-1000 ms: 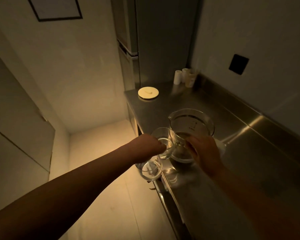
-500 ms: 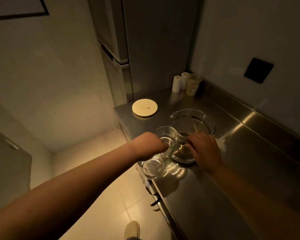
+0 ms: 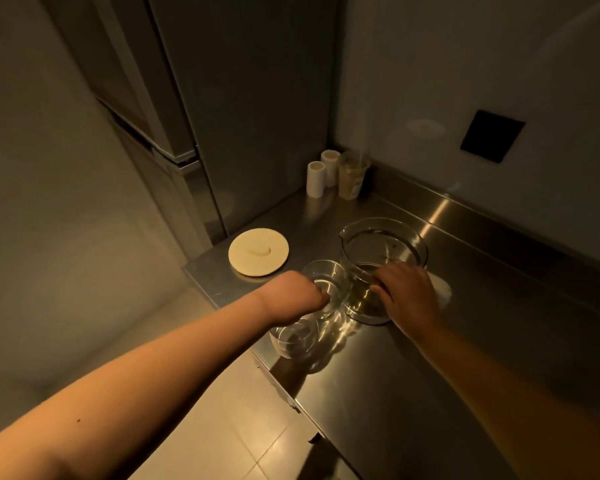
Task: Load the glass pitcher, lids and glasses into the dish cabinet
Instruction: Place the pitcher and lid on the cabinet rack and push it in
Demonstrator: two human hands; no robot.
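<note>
A clear glass pitcher stands on the steel counter. My right hand is wrapped around its near side, at the handle. Two clear glasses sit left of the pitcher: one beside it and one at the counter's front edge. My left hand is closed over the glasses, fingers in the farther one. A round cream lid lies flat at the counter's left end. A second pale lid peeks out behind my right hand.
A tall steel refrigerator stands at the counter's left end. Two white rolls and a plastic cup sit in the back corner. A dark wall plate is on the right wall. Tiled floor lies below left.
The view has tilted down and right, so the counter fills more of the frame. My hands stay on the glasses and the pitcher, which appear unmoved.
</note>
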